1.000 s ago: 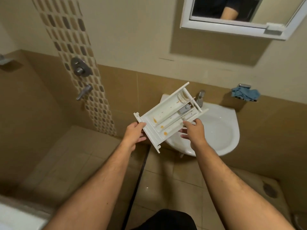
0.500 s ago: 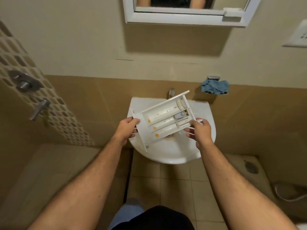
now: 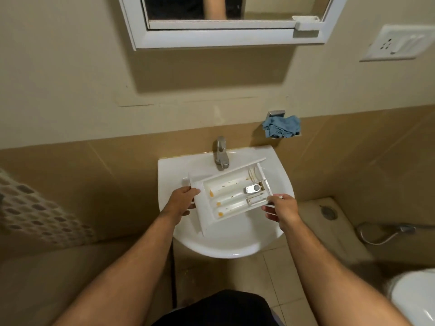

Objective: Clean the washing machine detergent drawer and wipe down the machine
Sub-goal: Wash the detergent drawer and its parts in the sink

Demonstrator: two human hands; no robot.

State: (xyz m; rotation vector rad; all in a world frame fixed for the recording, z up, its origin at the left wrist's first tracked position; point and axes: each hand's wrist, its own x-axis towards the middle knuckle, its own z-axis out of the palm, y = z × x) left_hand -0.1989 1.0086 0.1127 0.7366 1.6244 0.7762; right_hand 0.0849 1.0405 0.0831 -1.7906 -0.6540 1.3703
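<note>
A white detergent drawer with orange residue spots in its compartments is held level over the white washbasin. My left hand grips the drawer's left front panel. At the drawer's right rear corner my right hand pinches the edge. A small grey insert lies in the drawer near its right end. The washing machine is not in view.
A steel tap stands at the back of the basin, close above the drawer. A crumpled blue cloth sits on a wall holder to the right. A mirror hangs above; a toilet and hose are at the right.
I have turned and stepped to face the basin squarely. The drawer, held in both hands, has come from left of the basin down to lie flatter over its bowl.
</note>
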